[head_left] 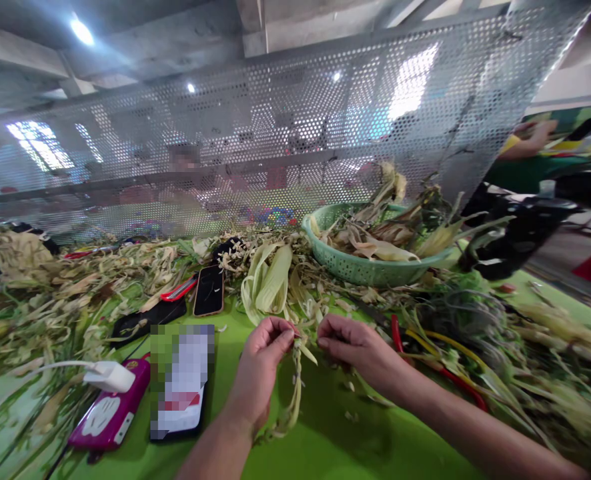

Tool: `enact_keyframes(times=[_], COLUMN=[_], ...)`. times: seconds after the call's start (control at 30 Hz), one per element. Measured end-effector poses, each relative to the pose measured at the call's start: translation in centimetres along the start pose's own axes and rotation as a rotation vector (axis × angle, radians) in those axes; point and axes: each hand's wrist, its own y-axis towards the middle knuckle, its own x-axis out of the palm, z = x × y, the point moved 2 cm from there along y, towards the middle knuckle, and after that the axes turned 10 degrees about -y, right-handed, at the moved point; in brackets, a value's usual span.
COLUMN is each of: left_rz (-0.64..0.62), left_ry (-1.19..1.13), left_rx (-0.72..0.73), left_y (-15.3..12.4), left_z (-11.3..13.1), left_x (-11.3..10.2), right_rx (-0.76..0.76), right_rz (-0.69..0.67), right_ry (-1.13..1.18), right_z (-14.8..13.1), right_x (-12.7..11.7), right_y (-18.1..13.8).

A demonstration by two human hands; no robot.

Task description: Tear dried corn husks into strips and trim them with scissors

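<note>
My left hand (260, 370) and my right hand (353, 347) are close together over the green table (325, 447). Both pinch a pale, dry corn-husk strip (295, 380) that hangs down between them and curls toward the table. The left fingers are curled around its top; the right fingers pinch it from the other side. Just beyond my hands lies a husked corn cob (270, 283) with green-yellow leaves.
A teal basket (370, 267) of husks stands at back right. Loose husks cover the table left and right. Phones (209, 291), a blurred screen (181, 380), a pink power strip (108, 413) and red-handled pliers (445, 360) lie nearby. A perforated metal screen (275, 133) rises behind.
</note>
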Motion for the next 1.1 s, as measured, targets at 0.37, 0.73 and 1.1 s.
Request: enact_keyframes(times=[0.37, 0.73, 1.1], left_rz=[-0.034, -0.043, -0.144], left_ry=[-0.177, 0.157, 0.506], left_rx=[-0.202, -0.162, -0.080], left_y=[-0.1, -0.5, -0.1], left_z=[-0.4, 1.0, 0.8], left_x=[0.1, 0.1, 0.3], right_rx=[-0.078, -0.161, -0.313], right_rz=[0.022, 0.099, 0.196], right_ry=[-0.021, -0.345, -0.416], right_z=[-0.8, -0.9, -2.0], right_x=[-0.1, -0.3, -1.0], right_y=[-0.6, -0.7, -0.9])
